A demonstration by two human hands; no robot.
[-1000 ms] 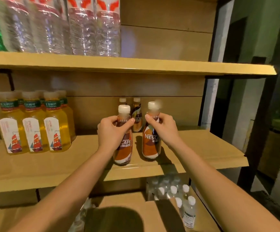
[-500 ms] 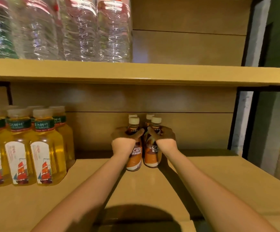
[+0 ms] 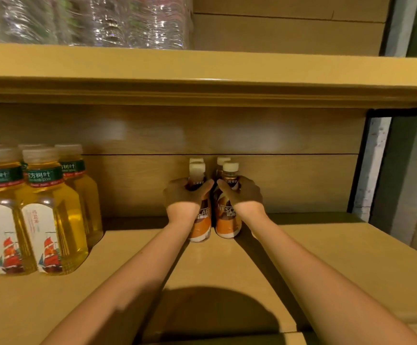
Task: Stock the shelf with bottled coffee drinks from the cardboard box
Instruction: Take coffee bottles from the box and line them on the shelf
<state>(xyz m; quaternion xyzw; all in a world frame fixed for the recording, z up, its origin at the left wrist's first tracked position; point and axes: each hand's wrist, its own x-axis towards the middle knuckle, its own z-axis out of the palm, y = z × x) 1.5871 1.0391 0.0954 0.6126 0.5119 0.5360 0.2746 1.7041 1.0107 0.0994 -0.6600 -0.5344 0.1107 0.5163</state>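
Head view: the left hand (image 3: 186, 195) has its fingers wrapped around the shoulder of one coffee bottle (image 3: 200, 221). The right hand (image 3: 242, 194) is clamped the same way on a second bottle (image 3: 227, 220). Both bottles stand upright on the shelf (image 3: 327, 245), just beside each other, a little past centre toward 12 o'clock. Two more caps (image 3: 223, 160) show right behind them against the back panel, so a back row is already in place.

The risk lies in the tight spacing. Pushing further toward 12 o'clock would likely knock the rear pair against the panel or tip them. Letting go unevenly, or dragging the thumbs across the necks on the way out, could topple the tall, narrow bottles into each other.

The tea bottles (image 3: 50, 215) at 9 o'clock stand well apart and seem safe. The cardboard box is out of sight.
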